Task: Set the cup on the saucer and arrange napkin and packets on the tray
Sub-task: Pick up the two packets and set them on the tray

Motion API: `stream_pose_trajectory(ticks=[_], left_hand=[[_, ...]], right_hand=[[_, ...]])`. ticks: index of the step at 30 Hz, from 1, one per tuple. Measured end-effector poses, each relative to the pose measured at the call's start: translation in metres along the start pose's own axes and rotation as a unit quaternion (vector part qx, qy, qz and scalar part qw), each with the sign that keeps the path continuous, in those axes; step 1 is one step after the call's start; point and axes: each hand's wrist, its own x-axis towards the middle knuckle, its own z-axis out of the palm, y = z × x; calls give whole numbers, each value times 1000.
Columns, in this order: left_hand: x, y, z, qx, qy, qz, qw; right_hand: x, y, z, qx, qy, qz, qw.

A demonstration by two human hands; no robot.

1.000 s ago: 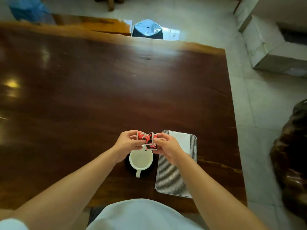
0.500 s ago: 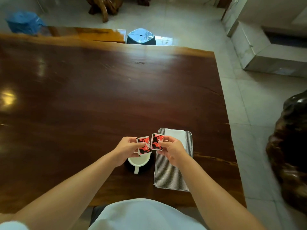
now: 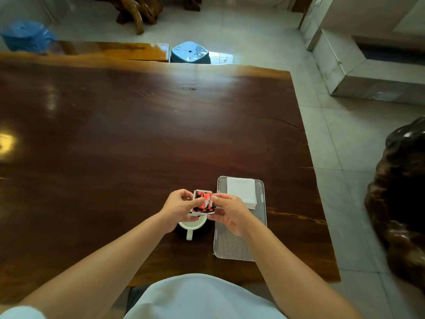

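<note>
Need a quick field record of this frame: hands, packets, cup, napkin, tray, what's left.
left hand: grips the packets' left edge
right hand: grips their right edge
packets: red and black, held together above the cup, count unclear
cup: white, on dark saucer, handle toward the person
napkin: folded, white, at tray's far end
tray: ribbed, right of cup, near half bare
left to do: packets not yet on tray
</note>
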Motion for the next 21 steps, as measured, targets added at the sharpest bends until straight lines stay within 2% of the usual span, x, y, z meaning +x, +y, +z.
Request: stream_pose_trajectory(ticks=[4, 8, 12, 15, 18, 21], left_hand=[[-5, 2, 3, -3, 19, 5, 1000], [-10, 4, 6, -27, 24, -24, 999], [-14, 2, 10, -51, -19, -61, 997], [-16, -2, 12, -68, -50, -64, 994], [-18, -5, 13, -62, -84, -54, 993], [-20, -5, 18, -11, -95, 4, 995]], right_hand=[[-2, 1, 7, -3, -24, -19, 1000], [-5, 4, 8, -6, -37, -32, 999], [-6, 10, 6, 26, -35, -26, 999], [-6, 14, 3, 28, 4, -17, 999], [-6, 19, -4, -22, 62, -33, 997], [-6, 24, -10, -39, 99, -51, 993]])
